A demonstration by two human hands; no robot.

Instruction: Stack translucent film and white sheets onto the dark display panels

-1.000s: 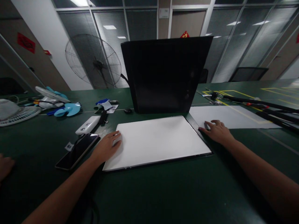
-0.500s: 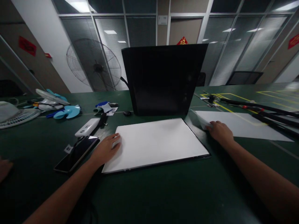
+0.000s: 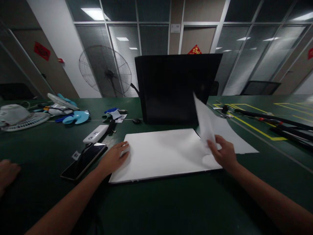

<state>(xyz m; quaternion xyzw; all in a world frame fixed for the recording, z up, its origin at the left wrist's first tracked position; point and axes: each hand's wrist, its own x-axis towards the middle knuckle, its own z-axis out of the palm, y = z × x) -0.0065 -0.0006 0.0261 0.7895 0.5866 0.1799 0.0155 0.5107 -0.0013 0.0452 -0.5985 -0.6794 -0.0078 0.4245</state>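
A flat white panel (image 3: 161,153) with a thin dark edge lies on the green table (image 3: 158,205) in front of me. My left hand (image 3: 114,158) rests on its left edge, fingers lying loosely flat. My right hand (image 3: 223,153) pinches a thin white sheet (image 3: 210,125) by its near edge and holds that edge lifted and curled above the panel's right side; the sheet's far part still lies on the table to the right. A black upright panel (image 3: 176,88) stands just behind.
A dark phone (image 3: 84,160) and a white box-shaped device (image 3: 95,133) lie left of the panel. Blue fan blades (image 3: 75,117), a white fan guard (image 3: 22,120) and small parts sit far left. Black rods (image 3: 274,119) lie at right. Another person's hand (image 3: 7,172) rests at the left edge.
My right hand went from lying flat beside the panel to gripping the sheet's edge, then lifted it and drew it left over the panel. My left hand stayed put.
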